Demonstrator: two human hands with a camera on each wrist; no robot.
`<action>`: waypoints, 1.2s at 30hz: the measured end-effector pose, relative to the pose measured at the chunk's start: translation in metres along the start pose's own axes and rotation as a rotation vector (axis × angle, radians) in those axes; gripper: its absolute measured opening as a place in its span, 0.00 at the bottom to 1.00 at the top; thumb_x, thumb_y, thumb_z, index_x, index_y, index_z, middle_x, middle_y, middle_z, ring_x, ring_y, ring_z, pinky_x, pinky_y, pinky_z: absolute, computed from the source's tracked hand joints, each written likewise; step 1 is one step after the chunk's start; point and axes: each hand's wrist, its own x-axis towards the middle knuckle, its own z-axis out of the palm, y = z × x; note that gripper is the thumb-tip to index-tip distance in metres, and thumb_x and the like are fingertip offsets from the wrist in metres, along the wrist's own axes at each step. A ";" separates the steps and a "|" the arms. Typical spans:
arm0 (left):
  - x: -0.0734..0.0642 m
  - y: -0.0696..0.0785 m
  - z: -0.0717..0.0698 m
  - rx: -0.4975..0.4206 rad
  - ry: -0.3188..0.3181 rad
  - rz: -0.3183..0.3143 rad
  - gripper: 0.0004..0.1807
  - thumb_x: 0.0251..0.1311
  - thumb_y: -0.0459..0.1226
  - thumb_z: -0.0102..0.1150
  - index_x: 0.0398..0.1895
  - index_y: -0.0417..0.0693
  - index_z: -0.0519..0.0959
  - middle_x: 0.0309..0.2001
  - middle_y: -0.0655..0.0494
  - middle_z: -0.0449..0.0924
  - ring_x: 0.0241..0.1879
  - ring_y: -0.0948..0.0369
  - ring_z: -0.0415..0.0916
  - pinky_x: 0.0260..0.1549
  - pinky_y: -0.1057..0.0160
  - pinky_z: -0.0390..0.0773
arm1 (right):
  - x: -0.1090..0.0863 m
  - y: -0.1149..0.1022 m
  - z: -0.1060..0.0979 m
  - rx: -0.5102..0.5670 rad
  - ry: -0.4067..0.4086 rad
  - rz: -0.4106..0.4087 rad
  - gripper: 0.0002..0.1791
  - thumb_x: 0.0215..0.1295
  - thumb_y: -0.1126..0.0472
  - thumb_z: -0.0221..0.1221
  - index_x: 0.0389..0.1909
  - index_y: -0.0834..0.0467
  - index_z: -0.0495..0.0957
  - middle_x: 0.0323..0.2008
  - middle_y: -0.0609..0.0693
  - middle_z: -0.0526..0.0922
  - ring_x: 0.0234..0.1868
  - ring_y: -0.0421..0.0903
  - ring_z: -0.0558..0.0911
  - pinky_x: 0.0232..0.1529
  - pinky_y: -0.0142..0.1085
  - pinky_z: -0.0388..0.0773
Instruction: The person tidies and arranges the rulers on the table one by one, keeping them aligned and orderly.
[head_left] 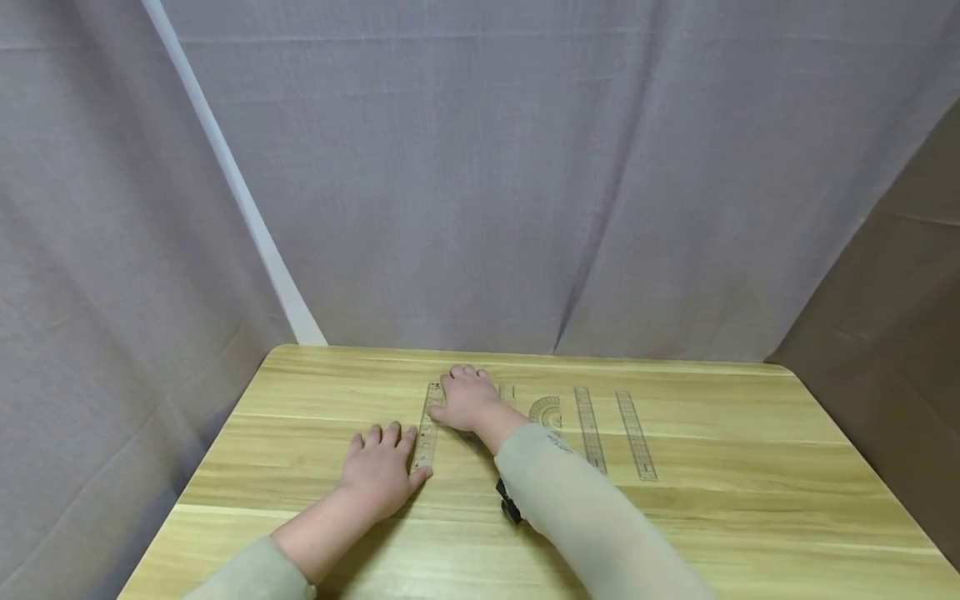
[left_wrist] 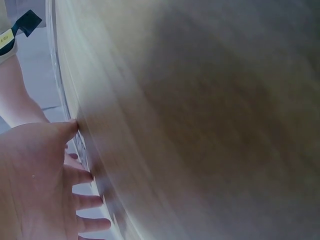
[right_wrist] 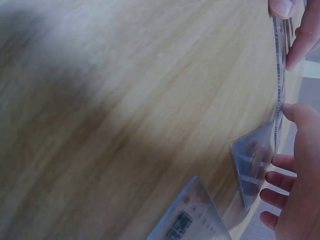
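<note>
A clear ruler [head_left: 426, 432] with cut-out shapes lies lengthwise on the wooden table. My left hand [head_left: 378, 477] rests at its near end, fingers spread and fairly straight, the index finger along its left side and the thumb by its lower end. Over the far end reaches my right hand [head_left: 467, 402], its thumb touching the ruler. In the right wrist view the right fingers [right_wrist: 280, 181] are loosely extended beside a clear set square [right_wrist: 251, 162]. A second clear triangular piece [right_wrist: 192, 217] lies nearer that camera. The right forearm partly covers the pieces beneath it.
To the right lie a clear protractor [head_left: 547, 411] and two more rulers, one in the middle [head_left: 589, 427] and one farther right [head_left: 636, 435]. Grey curtains [head_left: 450, 183] stand behind the table's back edge. The wooden tabletop [head_left: 750, 500] extends to both sides.
</note>
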 end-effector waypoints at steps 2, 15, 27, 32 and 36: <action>0.000 -0.001 0.000 -0.001 -0.006 -0.003 0.42 0.66 0.65 0.47 0.74 0.48 0.64 0.72 0.41 0.62 0.70 0.38 0.58 0.66 0.34 0.57 | 0.000 0.000 0.000 0.000 0.001 -0.002 0.41 0.68 0.31 0.49 0.71 0.56 0.67 0.70 0.53 0.66 0.72 0.53 0.62 0.71 0.50 0.56; -0.001 0.001 -0.001 0.017 -0.028 0.007 0.41 0.68 0.64 0.44 0.76 0.51 0.62 0.74 0.44 0.60 0.70 0.38 0.57 0.66 0.34 0.57 | 0.001 0.000 -0.004 0.048 -0.003 0.023 0.37 0.68 0.36 0.52 0.68 0.57 0.70 0.68 0.53 0.69 0.70 0.52 0.65 0.71 0.49 0.58; -0.002 0.003 0.001 0.011 -0.017 0.015 0.40 0.68 0.64 0.43 0.76 0.53 0.60 0.74 0.44 0.59 0.71 0.38 0.57 0.67 0.35 0.56 | 0.001 0.005 -0.006 0.106 0.042 0.049 0.30 0.69 0.41 0.53 0.63 0.57 0.74 0.60 0.53 0.74 0.65 0.53 0.70 0.68 0.48 0.61; -0.002 0.002 0.002 0.010 -0.016 0.012 0.40 0.69 0.64 0.43 0.77 0.54 0.60 0.74 0.43 0.59 0.71 0.39 0.56 0.67 0.35 0.56 | 0.000 0.006 -0.006 0.157 0.104 0.064 0.22 0.70 0.45 0.53 0.54 0.56 0.78 0.52 0.51 0.78 0.58 0.52 0.74 0.63 0.47 0.66; -0.002 0.002 0.002 0.005 -0.014 0.013 0.40 0.69 0.64 0.42 0.77 0.53 0.58 0.74 0.44 0.58 0.71 0.39 0.56 0.67 0.35 0.55 | 0.002 0.006 -0.004 0.213 0.148 0.088 0.19 0.71 0.47 0.52 0.51 0.55 0.79 0.49 0.50 0.80 0.54 0.50 0.77 0.59 0.46 0.68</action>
